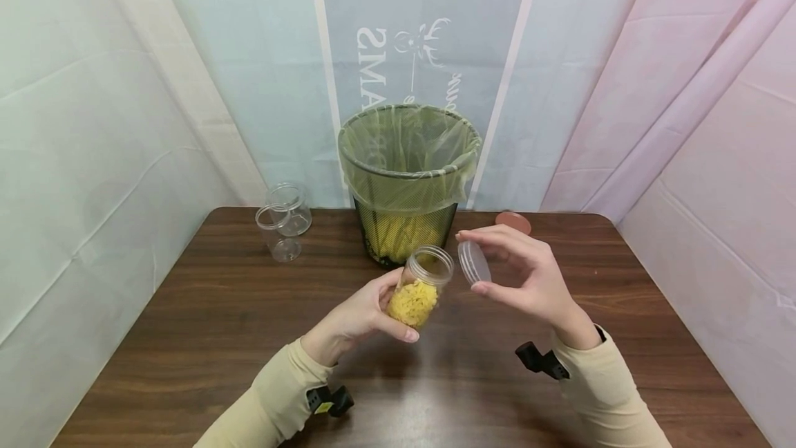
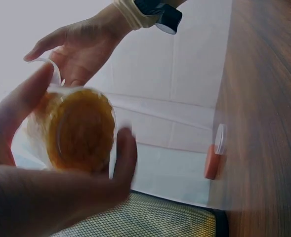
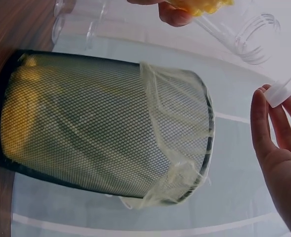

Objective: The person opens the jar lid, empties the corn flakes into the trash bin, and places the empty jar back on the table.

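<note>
My left hand (image 1: pixel 363 310) grips a clear plastic jar (image 1: pixel 433 263), tilted to the right, its threaded mouth uncovered. Small yellow pieces (image 1: pixel 413 303) fill about the lower half; their kind is unclear. In the left wrist view the jar's round base (image 2: pixel 83 131) faces the camera, with fingers around it. My right hand (image 1: pixel 528 268) pinches a clear lid (image 1: pixel 475 263) by its edge, between thumb and fingertips, on edge and just right of the jar's mouth. The right wrist view shows the lid (image 3: pixel 279 94) apart from the jar (image 3: pixel 229 34).
Behind the jar stands a black mesh wastebasket (image 1: pixel 407 216) with a pale yellow-green liner (image 1: pixel 404 192) and yellow material low inside. Two clear open jars, a front one (image 1: pixel 273 227) and a rear one (image 1: pixel 300 216), stand back left. A reddish lid (image 1: pixel 513 222) lies back right on the wooden table (image 1: pixel 218 337).
</note>
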`<state>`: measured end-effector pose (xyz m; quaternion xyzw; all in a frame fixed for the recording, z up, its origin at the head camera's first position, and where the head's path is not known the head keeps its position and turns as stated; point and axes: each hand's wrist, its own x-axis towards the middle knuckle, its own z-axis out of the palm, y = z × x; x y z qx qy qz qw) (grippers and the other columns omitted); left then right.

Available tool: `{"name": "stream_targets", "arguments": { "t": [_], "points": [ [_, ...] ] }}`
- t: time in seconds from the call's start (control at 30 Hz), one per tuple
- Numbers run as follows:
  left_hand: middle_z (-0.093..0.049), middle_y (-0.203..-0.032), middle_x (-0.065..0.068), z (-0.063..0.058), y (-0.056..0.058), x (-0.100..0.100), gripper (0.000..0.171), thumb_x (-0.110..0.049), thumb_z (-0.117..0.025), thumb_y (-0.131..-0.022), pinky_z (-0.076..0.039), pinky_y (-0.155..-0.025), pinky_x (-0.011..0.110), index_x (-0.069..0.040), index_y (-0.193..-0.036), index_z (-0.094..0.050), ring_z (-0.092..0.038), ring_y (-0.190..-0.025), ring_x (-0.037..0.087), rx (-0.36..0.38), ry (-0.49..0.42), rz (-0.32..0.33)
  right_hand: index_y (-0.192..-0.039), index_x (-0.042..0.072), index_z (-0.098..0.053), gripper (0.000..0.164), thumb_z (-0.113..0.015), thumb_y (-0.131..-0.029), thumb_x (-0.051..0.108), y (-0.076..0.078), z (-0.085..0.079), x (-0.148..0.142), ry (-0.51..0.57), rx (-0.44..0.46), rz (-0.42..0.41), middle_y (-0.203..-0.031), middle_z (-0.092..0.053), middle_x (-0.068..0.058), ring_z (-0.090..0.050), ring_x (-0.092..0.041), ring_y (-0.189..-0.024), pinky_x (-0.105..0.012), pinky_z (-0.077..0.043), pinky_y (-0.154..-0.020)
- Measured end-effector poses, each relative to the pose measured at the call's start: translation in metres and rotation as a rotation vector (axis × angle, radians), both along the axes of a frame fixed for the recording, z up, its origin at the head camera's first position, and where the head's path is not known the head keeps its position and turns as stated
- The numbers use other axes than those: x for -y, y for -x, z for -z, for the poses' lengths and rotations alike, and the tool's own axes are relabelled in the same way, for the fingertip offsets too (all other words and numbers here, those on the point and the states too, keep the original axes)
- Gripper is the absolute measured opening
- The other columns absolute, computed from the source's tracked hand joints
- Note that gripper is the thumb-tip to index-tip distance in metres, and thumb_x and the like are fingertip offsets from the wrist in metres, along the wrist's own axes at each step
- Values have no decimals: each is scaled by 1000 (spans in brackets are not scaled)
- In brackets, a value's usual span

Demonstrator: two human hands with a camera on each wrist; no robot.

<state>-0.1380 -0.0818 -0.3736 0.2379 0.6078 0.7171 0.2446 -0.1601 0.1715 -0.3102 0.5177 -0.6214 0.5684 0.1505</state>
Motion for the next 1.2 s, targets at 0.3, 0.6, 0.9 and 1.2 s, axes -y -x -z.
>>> {"name": "stream_targets", "arguments": {
  "t": [0.3,0.6,0.9,1.2],
  "points": [
    [-59,-114,5,0,1,2,74,17,-73,-63,-51,-84,30,-7,-127,-45,-57,-101,16,80,-26,-158,-114,-19,-57,55,-76,-62,-17,-10,-13,2,-39,-23,164,-107,-61,-32,-61,-17,-104,-23,-52,-84],
    [-59,-117,6,-2,2,0,81,17,-74,-61,-50,-88,30,-6,-133,-44,-59,-103,16,55,-40,-279,-111,-15,-61,54,-81,-61,-10,-9,-10,-5,-92,-91,297,-105,-65,-25,-62,-14,-95,-20,-53,-82],
    [-61,-115,7,-1,4,5,79,15,-75,-61,-50,-88,32,-9,-130,-47,-60,-103,18,24,-27,-425,-109,-11,-64,55,-84,-59,-5,-10,-9,-10,-138,-149,400,-102,-66,-23,-62,-14,-90,-14,-50,-80],
    [-62,-115,8,-3,3,12,71,16,-73,-61,-50,-86,31,-6,-123,-48,-60,-101,18,8,-42,-496,-109,-12,-63,58,-81,-54,-13,-5,3,-20,-162,-119,439,-102,-66,-24,-64,-13,-90,-17,-52,-79]
  ]
}}
